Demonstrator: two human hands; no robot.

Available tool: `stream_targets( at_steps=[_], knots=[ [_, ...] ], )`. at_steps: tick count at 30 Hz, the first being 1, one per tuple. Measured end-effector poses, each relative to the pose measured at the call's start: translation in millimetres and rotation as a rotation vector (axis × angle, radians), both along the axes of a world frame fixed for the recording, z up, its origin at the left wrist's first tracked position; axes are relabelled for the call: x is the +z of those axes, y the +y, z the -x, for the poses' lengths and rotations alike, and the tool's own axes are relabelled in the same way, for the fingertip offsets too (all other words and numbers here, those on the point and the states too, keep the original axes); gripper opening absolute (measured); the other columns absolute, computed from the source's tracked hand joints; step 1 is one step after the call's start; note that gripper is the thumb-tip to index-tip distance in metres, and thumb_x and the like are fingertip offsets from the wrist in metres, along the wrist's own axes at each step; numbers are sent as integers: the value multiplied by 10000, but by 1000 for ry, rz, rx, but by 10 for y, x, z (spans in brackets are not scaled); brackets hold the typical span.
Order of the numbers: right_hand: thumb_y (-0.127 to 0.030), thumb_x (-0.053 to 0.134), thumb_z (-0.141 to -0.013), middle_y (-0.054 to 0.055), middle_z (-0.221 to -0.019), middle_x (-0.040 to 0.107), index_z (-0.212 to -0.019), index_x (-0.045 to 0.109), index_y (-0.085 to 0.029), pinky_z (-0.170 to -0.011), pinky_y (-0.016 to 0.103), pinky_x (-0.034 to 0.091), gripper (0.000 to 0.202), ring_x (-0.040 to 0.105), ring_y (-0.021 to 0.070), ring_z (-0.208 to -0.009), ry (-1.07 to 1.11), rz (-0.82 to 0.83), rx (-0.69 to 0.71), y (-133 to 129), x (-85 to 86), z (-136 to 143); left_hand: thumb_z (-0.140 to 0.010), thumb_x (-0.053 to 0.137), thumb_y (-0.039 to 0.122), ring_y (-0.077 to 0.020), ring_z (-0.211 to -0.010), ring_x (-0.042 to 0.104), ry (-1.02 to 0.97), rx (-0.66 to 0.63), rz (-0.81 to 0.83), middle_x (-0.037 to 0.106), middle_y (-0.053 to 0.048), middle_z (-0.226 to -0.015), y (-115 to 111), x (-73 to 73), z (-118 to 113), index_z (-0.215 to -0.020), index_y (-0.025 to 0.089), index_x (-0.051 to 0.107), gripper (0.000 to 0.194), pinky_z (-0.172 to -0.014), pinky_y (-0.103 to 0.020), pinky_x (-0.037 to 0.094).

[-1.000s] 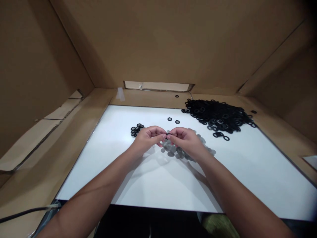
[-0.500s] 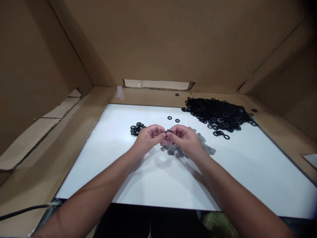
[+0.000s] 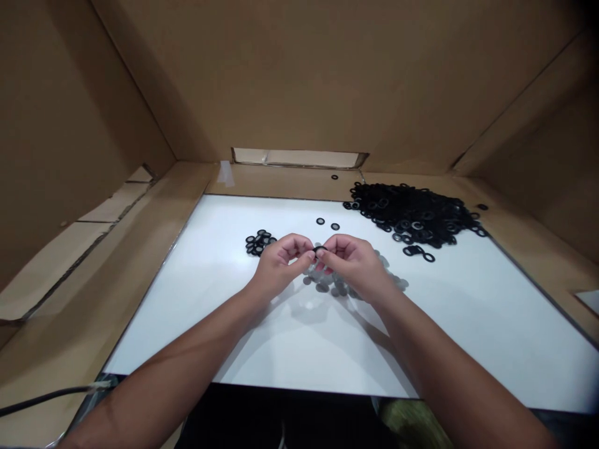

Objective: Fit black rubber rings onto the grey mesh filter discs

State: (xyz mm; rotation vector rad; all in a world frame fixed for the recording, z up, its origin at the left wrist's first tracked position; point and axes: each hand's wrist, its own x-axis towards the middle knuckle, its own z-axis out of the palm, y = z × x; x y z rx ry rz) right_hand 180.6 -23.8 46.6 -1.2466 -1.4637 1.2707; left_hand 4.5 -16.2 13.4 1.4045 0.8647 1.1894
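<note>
Pinching small black ring, thin (rubbery-looking), both hands

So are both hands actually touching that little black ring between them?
Touching. The head view shows the left hand and right hand pinching the black ring between their fingertips.

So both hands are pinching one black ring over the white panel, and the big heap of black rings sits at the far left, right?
Not quite. The head view shows the left hand and right hand pinching one black ring over the white panel, but the big heap of black rings sits at the far right. Only a small cluster of rings lies to the left.
</note>
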Motion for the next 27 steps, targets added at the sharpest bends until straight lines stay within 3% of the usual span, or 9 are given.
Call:
stream_targets(
  at_steps=[9, 16, 27],
  knots=[
    [-415, 744, -797, 16, -652, 663, -726, 622, -187, -485, 237, 443, 269, 568, 116, -549, -62, -2, 39, 15, -17, -52, -836, 725, 325, -128, -709, 595, 12, -50, 115, 668, -26, -814, -17, 166, 27, -880, 185, 717, 147, -694, -272, 518],
    [-442, 725, -812, 16, -723, 683, -843, 675, -198, -582, 271, 556, 251, 659, 160, -673, 59, -93, -66, 49, -183, 30, -773, 791, 345, -164, -741, 682, -135, -19, 195, 718, -30, -830, 39, 86, -4, -880, 175, 708, 217, -769, -347, 579],
    [-333, 677, -809, -4, -641, 666, -736, 559, -216, -522, 258, 459, 181, 617, 146, -579, -91, -104, -119, 22, -135, 33, -865, 682, 338, -132, -757, 614, 9, 48, 52, 660, -11, -857, 9, 9, -44, -902, 193, 658, 152, -729, -269, 507]
  ],
)
